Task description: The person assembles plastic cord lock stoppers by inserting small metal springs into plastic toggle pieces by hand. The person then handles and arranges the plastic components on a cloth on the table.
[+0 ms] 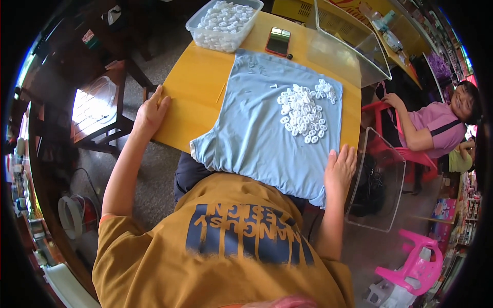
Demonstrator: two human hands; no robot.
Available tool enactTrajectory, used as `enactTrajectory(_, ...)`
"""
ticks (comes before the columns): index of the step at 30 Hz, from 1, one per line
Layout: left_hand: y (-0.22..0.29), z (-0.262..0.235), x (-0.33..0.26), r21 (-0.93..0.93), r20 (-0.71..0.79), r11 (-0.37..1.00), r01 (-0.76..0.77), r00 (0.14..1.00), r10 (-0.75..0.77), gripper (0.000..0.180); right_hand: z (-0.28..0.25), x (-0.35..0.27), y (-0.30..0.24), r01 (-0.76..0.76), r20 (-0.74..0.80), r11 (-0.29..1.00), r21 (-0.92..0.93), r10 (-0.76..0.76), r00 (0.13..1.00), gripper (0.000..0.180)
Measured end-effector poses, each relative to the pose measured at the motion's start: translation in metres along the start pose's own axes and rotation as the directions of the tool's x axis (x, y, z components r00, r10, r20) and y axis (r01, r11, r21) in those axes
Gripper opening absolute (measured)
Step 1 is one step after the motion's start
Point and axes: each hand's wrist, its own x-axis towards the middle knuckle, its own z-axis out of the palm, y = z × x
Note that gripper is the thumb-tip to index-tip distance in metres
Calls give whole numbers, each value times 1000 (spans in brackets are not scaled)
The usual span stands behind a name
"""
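Between both hands: pile of white plastic pieces on blue cloth, far-right, nearer right hand. Left hand flat on surface edge; both spread, empty.

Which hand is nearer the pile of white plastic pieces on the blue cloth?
Right hand, just below the pile on the cloth's edge. Left hand grips the table's far-left edge.

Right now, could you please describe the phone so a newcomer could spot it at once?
Find the yellow table. At its far edge, the phone lies flat between the clear tub of white pieces and the blue cloth. It is the only dark, red-edged slab there.
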Motion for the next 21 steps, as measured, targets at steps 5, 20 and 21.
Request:
enactTrajectory(5, 8, 0, -1, 18, 12, 996, 87, 996, -87, 54, 2, 2, -1, 22, 7, 999, -27, -22, 1000, 57)
enactTrajectory(20, -40, 24, 14, 154, -213, 919, -363, 896, 390, 47, -16, 5, -5, 15, 58, 1000, -17, -14, 998, 57)
enactTrajectory(21, -33, 24, 15, 146, -209, 919, -367, 896, 391, 47, -15, 5, -5, 9, 59, 1000, -25, -7, 998, 57)
